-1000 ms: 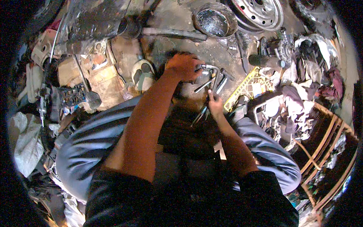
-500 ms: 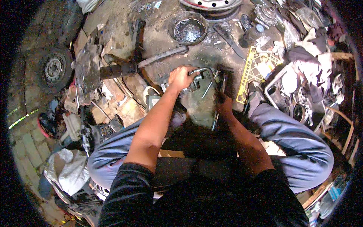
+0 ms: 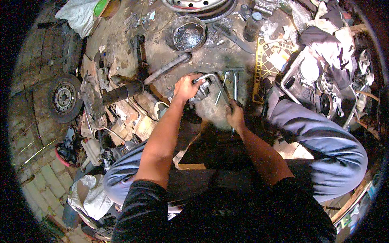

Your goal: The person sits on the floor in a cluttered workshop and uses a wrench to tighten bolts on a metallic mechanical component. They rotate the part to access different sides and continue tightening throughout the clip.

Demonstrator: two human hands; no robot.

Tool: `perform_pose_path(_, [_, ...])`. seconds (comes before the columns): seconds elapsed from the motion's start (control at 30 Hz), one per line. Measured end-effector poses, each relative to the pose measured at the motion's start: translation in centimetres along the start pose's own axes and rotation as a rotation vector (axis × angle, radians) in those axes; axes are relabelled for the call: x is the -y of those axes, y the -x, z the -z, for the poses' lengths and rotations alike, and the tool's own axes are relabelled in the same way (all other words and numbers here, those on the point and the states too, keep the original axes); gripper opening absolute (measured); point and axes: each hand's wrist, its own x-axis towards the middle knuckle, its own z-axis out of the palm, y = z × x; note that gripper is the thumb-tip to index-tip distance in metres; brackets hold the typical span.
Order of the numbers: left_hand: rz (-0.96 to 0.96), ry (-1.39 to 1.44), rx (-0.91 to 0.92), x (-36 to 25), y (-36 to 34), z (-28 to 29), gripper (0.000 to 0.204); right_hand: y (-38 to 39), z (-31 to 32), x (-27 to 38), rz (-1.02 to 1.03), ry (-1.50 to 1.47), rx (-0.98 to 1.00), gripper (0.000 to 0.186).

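Note:
My left hand [image 3: 186, 87] is closed around a small grey metal part [image 3: 201, 92] low over the floor, its fingers also at the near end of a bent metal bar wrench [image 3: 219, 84]. From there the wrench bends over and runs down to my right hand [image 3: 236, 115], which is wrapped around its long arm. The join between wrench and part is mostly hidden by my left fingers. Beside the right hand lies a T-handled metal tool [image 3: 235, 83], with a thin metal rod [image 3: 219, 96] to its left.
Ahead stand a round metal bowl [image 3: 190, 49] with dark shiny contents and a wheel rim [image 3: 198, 13]. A steel stand [image 3: 121, 92] lies left; a yellow plastic crate panel [image 3: 258, 77] lies right, near a tray [image 3: 288, 95] of parts. A tyred wheel [image 3: 64, 98] is far left.
The view has turned slightly, shifting the surroundings. My right hand has slid a little toward me along the wrench; both hands keep their grip.

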Motion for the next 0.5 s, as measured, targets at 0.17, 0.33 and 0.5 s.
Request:
perform_pose_path(0.17, [0.016,0.023,-0.029,0.0,0.1,-0.2,0.043,-0.9,1.0,-1.0,0.200,0.131,-0.235,0.024])
perform_pose_path(0.33, [0.036,0.001,-0.030,-0.3,0.2,0.1,0.043,-1.7,-0.6,-2.3,0.041,0.117,-0.221,0.033])
perform_pose_path(0.5, [0.027,-0.004,0.015,-0.4,0.1,0.4,0.043,-5.1,-3.9,-0.9,-0.149,-0.201,-0.143,0.041])
